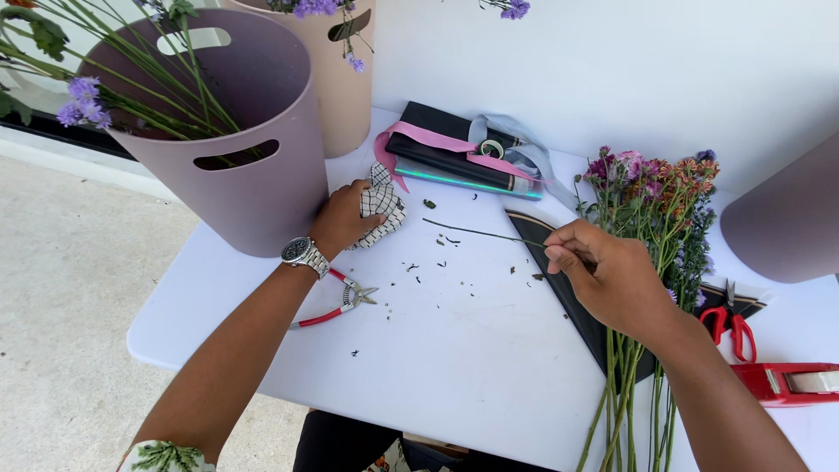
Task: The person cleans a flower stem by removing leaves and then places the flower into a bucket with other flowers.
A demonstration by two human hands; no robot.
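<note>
left hand point(343, 220) is gripping the checkered cloth point(382, 206), right hand point(603, 273) pinching 1 thin green stem point(476, 232), so I'd keep that pinch light tbh

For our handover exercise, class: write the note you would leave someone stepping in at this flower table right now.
Left hand grips a checked cloth beside the mauve bucket. Right hand pinches a thin bare stem over the white table. Cut flowers lie on dark wrapping paper. Red-handled pliers lie by the left wrist; leaf bits dot the table. Flowers are unwrapped; ribbon lies unused.
</note>
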